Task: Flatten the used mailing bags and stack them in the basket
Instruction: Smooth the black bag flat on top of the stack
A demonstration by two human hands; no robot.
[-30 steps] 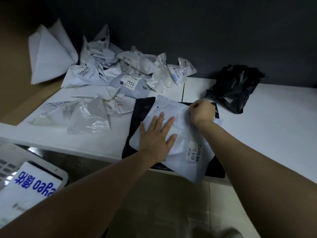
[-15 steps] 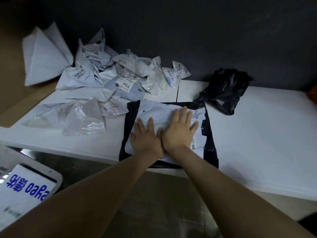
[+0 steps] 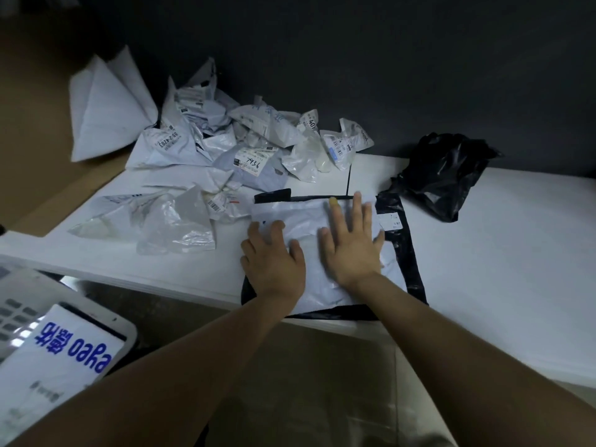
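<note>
White mailing bag (image 3: 300,221): flat-open left hand (image 3: 274,259) and right hand (image 3: 351,246) (gripping nothing) have spread apart.

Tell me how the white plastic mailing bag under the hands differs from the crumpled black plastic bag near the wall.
The white plastic mailing bag lies pressed flat; the crumpled black plastic bag is bunched up. The white one sits on a flat black bag; the black one sits on the white table. Both hands, left and right, press the white one; nothing touches the black one. Both are plastic.
</note>
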